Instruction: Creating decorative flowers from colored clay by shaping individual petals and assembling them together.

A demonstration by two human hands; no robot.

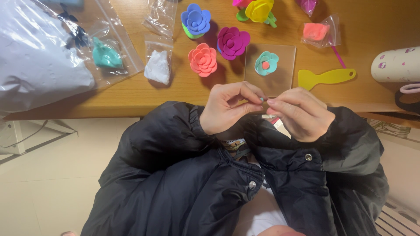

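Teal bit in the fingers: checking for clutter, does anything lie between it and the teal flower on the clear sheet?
Nothing visible does. The teal bit, pinched by left hand and right hand, hangs just before the clear sheet bearing the teal flower.

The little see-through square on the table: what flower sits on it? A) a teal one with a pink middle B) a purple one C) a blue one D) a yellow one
A: the teal flower with a pink middle sits on the clear square, while the blue flower, yellow flower and purple flower lie on the bare table.
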